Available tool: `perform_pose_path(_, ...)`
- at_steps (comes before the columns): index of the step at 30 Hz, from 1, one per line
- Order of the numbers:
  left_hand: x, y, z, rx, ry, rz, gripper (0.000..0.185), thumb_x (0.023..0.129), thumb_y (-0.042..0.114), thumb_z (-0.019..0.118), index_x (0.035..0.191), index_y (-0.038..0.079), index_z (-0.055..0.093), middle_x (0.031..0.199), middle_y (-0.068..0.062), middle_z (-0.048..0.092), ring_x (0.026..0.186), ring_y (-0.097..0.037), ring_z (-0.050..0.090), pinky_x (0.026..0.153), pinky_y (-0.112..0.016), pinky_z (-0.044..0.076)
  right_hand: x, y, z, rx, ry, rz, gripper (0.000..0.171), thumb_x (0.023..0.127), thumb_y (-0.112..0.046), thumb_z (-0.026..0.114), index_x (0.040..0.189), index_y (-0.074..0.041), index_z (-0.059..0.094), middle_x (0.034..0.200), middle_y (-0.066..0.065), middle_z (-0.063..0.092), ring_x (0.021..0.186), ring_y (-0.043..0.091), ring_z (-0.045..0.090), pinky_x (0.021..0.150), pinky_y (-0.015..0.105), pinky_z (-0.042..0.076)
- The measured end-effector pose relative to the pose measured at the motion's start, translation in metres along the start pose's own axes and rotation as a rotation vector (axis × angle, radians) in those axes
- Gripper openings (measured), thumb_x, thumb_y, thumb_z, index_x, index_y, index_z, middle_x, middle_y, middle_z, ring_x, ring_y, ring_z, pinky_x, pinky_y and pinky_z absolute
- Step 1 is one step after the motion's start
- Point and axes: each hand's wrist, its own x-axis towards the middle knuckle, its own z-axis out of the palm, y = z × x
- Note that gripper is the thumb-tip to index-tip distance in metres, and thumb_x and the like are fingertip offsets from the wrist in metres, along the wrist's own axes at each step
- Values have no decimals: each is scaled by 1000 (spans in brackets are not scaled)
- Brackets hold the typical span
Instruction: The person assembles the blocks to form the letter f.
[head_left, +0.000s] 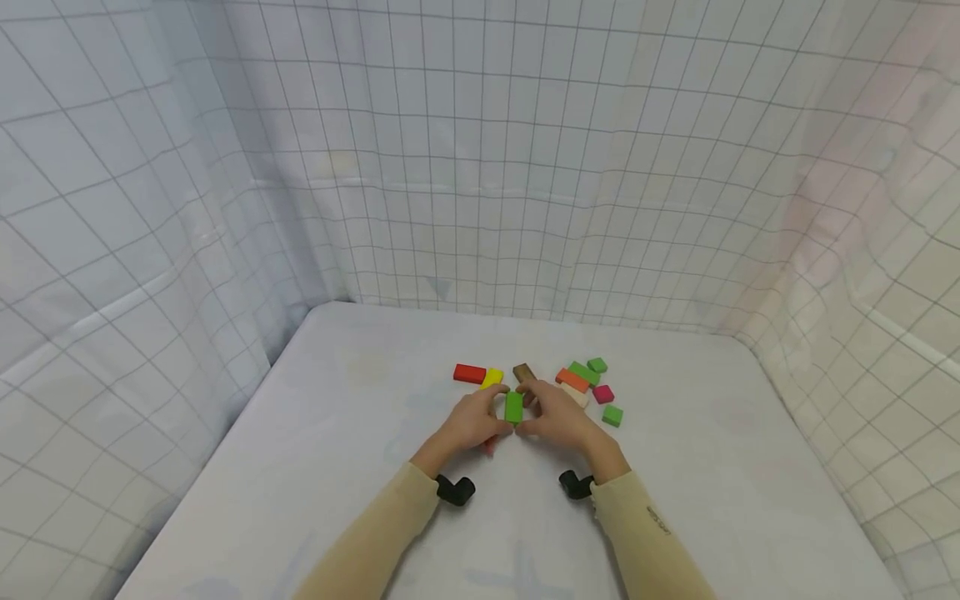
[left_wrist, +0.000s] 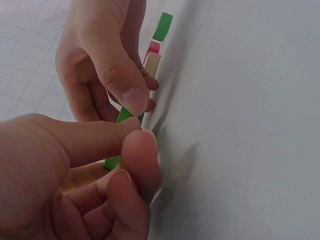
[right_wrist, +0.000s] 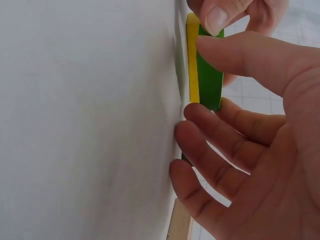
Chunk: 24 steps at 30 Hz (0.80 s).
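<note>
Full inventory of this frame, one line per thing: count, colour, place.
green block: 1, green, on top of a yellow one, between both hands
yellow block: 1, yellow, under the green block
red block: 1, red, far left
yellow block behind: 1, beside the red block
brown block: 1, behind the hands
right cluster: several; green, orange, pink, beige
table: 1, white
curtain: white, gridded, around the table
left hand: pinches green block
right hand: pinches green block

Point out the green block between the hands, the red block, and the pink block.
green block [head_left: 513, 407], head view, middle of its top face
red block [head_left: 469, 373], head view, centre of its top face
pink block [head_left: 603, 394], head view, centre of its top face
</note>
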Motion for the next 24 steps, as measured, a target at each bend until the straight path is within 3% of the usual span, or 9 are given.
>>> perform_pose_path(9,-19,2,-13,81,9,44,64,86,25,82,142,14,53,70,-1,61,55,-17,60,58,-30,48,-13,-17,2,-65,2,-28,54,83,-27,83,131,-16,60,122,-7,61,101,17,59,82,33,52)
perform_pose_path(15,-36,-1,-19,103,-22,42,63,85,27,83,139,14,54,70,0,62,57,-17,58,57,-29,46,-22,-29,6,-33,-39,-62,54,84,-26,81,132,-15,59,126,-5,60,104,19,58,87,35,51)
perform_pose_path(24,-59,-13,-20,138,-79,66,62,84,29,84,136,13,53,72,2,61,56,-16,58,56,-29,46,-29,-39,21,-85,-100,-85,53,83,-32,83,129,-18,61,118,-10,59,103,13,56,89,33,51)
